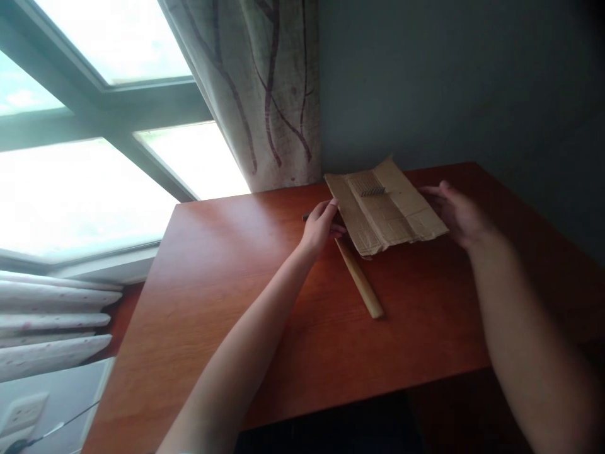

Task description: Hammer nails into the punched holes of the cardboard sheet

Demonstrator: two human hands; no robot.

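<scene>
A creased piece of brown cardboard [416,208] is tilted above the table's far side. My left hand [322,222] pinches its left edge, thumb on top and fingers underneath. On the cardboard is a small dark block of closely set rows [366,187], perhaps a bundle of nails; its kind is unclear. My right hand [456,211] is at the right edge, thumb and fingers apart; whether its fingertips touch the cardboard is hard to tell. Below lies a tool with a wooden handle [358,277], looking like a hammer, its dark end [305,217] partly hidden behind my left hand.
The reddish-brown wooden table [227,328] reaches to a dark wall [449,82]. A patterned curtain [278,94] hangs at its far edge, beside a bright window [61,195]. At lower left are a gathered curtain [51,318] and a wall socket [26,413] with a cable.
</scene>
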